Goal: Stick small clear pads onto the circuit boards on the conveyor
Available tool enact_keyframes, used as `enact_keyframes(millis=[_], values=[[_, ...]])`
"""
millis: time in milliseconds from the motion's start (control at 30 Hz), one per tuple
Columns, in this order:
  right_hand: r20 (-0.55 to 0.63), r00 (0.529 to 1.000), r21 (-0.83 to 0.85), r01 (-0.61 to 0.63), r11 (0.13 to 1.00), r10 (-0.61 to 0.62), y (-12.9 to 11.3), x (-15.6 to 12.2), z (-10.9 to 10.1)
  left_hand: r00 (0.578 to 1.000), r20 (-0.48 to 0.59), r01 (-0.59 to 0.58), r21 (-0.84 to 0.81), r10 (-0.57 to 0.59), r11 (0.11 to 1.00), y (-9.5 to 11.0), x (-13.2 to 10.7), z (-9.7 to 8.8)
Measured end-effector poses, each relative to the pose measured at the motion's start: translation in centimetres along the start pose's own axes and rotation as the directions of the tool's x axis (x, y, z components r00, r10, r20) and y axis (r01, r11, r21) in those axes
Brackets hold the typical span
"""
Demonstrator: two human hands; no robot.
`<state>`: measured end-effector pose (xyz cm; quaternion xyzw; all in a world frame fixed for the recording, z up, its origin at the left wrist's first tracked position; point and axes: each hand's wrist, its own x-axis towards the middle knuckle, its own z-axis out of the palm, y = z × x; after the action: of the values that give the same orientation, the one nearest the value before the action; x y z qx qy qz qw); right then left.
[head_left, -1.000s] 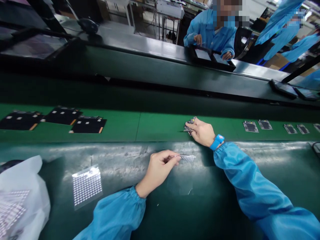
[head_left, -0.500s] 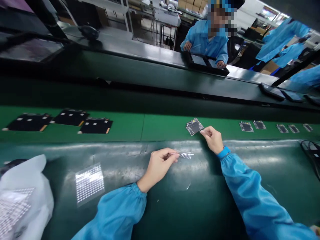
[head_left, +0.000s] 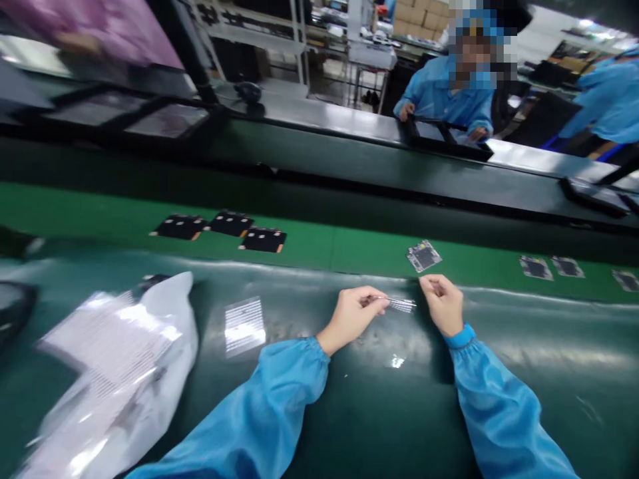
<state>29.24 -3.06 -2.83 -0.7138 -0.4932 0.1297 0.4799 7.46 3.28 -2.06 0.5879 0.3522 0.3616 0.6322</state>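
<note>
Two long workbenches cross my view. The far one has a glossy dark edge [head_left: 349, 143], and a person in a blue smock [head_left: 446, 100] stands behind it, both hands on a black tray [head_left: 449, 141]. The near bench has a bright green strip [head_left: 349, 249] along its back and a dark green, shiny mat [head_left: 324, 426] curving toward me.

At the lower left lies a crumpled white plastic bag [head_left: 122, 366], with a clear sheet dotted in silver [head_left: 244, 326] on the mat to its right. Three flat black pads with orange edges [head_left: 264, 239] sit along the green strip, and small grey rectangular circuit boards [head_left: 536, 268] lie further right.

My forearms reach forward in loose, shiny blue sleeves, and a blue wristband [head_left: 460, 336] circles my right wrist. My left hand [head_left: 352, 318] is closed in a pinch around a narrow silver-dotted strip [head_left: 399, 305], which points right, toward my other hand. My right hand [head_left: 442, 305] is empty as far as I can see, with its fingertips [head_left: 432, 285] drawn together.

A single small, dark, rectangular circuit board [head_left: 424, 256] lies on the green strip, straight ahead of my right hand and just beyond its fingertips, not touching them. Its long axis runs diagonally. My right hand is the nearer one; my left is further off.
</note>
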Motion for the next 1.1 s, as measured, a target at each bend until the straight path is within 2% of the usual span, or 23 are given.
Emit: enact_keyframes(millis=[67, 133, 233, 267, 333, 400, 467, 533, 633, 700, 767, 833, 933, 1033, 1100], values=[[0.021, 1.000, -0.017, 0.001, 1.000, 0.000, -0.1, 1.0, -0.5, 1.000, 0.015, -0.006, -0.004, 0.006, 1.000, -0.1, -0.2, 0.2], [0.097, 0.994, -0.053, 0.050, 0.997, -0.045, -1.3, 3.1, -0.5, 0.999, 0.037, -0.005, -0.007, 0.005, 1.000, -0.3, -0.2, 0.4], [0.281, 0.938, -0.081, 0.233, 0.969, -0.202, -5.3, 7.1, 1.8, 0.998, 0.056, -0.001, -0.011, 0.001, 1.000, -0.5, -0.1, 0.5], [0.343, 0.903, -0.057, 0.294, 0.954, -0.258, -7.0, 8.3, 3.3, 0.998, 0.059, -0.001, -0.006, 0.001, 1.000, -0.6, -0.1, 0.5], [0.497, 0.790, -0.019, 0.424, 0.905, -0.359, -10.5, 10.2, 7.4, 0.998, 0.063, -0.002, 0.003, 0.002, 1.000, -0.7, -0.1, 0.5], [0.632, 0.679, -0.123, 0.563, 0.817, -0.373, -13.4, 11.1, 12.4, 0.997, 0.080, -0.013, 0.019, 0.011, 1.000, -0.7, -0.1, 0.4], [0.723, 0.612, -0.210, 0.638, 0.741, -0.322, -15.5, 11.1, 17.1, 0.995, 0.094, -0.051, 0.059, 0.046, 0.997, -0.8, -0.1, 0.2], [0.785, 0.556, -0.242, 0.681, 0.691, -0.273, -16.6, 10.7, 20.7, 0.990, 0.103, -0.109, 0.118, 0.097, 0.987, -0.8, 0.0, 0.0], [0.833, 0.503, -0.259, 0.722, 0.642, -0.230, -17.0, 9.8, 23.5, 0.983, 0.117, -0.162, 0.159, 0.145, 0.974, -0.9, 0.0, -0.1], [0.843, 0.489, -0.266, 0.741, 0.617, -0.224, -16.7, 9.6, 23.5, 0.984, 0.114, -0.157, 0.157, 0.140, 0.975, -0.8, -0.1, -0.1], [0.845, 0.489, -0.276, 0.746, 0.606, -0.217, -16.4, 10.2, 22.3, 0.989, 0.094, -0.123, 0.139, 0.111, 0.983, -0.6, -0.1, -0.1], [0.841, 0.501, -0.292, 0.738, 0.608, -0.204, -16.2, 11.5, 20.1, 0.993, 0.086, -0.085, 0.104, 0.076, 0.991, -0.3, -0.1, -0.1], [0.809, 0.552, -0.341, 0.721, 0.604, -0.202, -16.7, 14.0, 15.6, 0.993, 0.097, -0.072, 0.086, 0.063, 0.994, -0.2, -0.1, -0.1], [0.788, 0.588, -0.431, 0.739, 0.518, -0.182, -17.9, 15.8, 12.0, 0.994, 0.091, -0.071, 0.104, 0.062, 0.992, -0.2, 0.0, -0.1], [0.806, 0.577, -0.481, 0.768, 0.424, -0.132, -18.8, 16.2, 11.5, 0.994, 0.090, -0.062, 0.103, 0.053, 0.993, -0.3, 0.1, -0.1]])
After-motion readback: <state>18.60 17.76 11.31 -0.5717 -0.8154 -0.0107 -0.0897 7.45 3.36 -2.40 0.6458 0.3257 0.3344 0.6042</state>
